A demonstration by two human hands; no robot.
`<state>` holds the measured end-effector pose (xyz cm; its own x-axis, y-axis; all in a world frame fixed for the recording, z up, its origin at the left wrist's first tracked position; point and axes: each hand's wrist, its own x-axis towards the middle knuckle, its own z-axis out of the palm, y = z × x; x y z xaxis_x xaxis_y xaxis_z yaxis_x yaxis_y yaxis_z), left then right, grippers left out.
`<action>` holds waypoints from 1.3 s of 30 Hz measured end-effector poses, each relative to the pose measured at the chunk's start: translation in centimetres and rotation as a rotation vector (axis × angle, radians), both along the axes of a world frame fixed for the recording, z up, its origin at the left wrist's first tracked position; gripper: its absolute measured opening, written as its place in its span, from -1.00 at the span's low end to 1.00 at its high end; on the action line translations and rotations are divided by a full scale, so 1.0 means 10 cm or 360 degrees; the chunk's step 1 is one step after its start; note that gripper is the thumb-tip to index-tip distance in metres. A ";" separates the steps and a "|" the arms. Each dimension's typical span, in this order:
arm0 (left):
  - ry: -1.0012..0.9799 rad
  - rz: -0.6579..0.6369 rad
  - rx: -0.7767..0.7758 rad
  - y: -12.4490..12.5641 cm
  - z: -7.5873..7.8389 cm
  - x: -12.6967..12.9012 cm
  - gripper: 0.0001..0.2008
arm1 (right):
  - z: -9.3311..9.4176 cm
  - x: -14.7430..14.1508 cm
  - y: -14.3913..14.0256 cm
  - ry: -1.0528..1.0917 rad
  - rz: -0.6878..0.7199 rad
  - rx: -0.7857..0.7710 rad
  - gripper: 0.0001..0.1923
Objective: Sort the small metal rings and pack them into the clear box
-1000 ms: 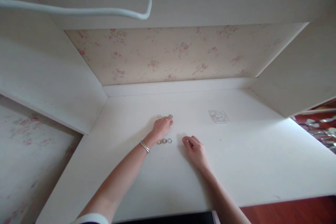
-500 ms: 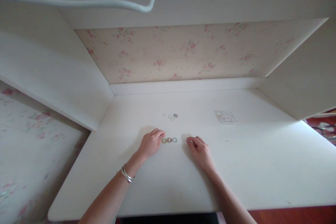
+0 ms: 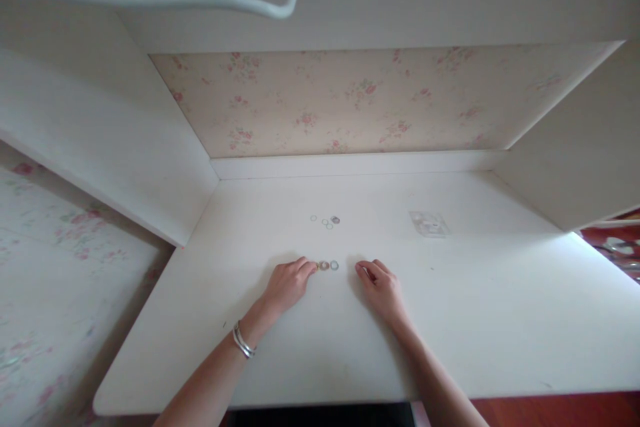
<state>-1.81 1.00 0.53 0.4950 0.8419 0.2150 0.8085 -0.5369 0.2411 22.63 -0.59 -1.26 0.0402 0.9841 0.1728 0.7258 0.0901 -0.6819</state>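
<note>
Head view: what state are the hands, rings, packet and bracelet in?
Left hand: fingertips pinched at the yellow ring; hold unclear.
Right hand: fingers curled; nothing visible in its grip.
Yellow ring: partly hidden by fingertips.
Reddish ring: lying flat.
Pale ring: lying flat.
Far rings: lying flat, one apart from the rest.
Clear packet: lying flat; sealed or open, unclear.
Bracelet: worn on left wrist.

Left hand (image 3: 289,285) palm-down, right hand (image 3: 382,288) curled

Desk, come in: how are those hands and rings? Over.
Left hand: at small yellowish ring, grip unclear. Right hand: curled, nothing visibly held. Between them: round copper-coloured ring, round pale-bluish ring. Flat transparent packet beyond right hand.
</note>
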 end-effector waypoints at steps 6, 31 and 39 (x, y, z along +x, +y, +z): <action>-0.0301 0.0081 0.0028 -0.04 -0.04 -0.06 -0.77 | -0.01 0.00 0.00 -0.0004 0.0008 -0.0008 -0.63; -0.1186 0.0644 -0.0554 0.04 -0.08 -0.23 -0.64 | 0.10 -0.28 1.11 -0.0614 0.0170 -0.0015 -0.71; -0.1166 0.0606 -0.0592 0.05 -0.03 -0.24 -0.64 | 0.08 -0.27 1.24 -0.0738 0.0229 -0.0011 -0.70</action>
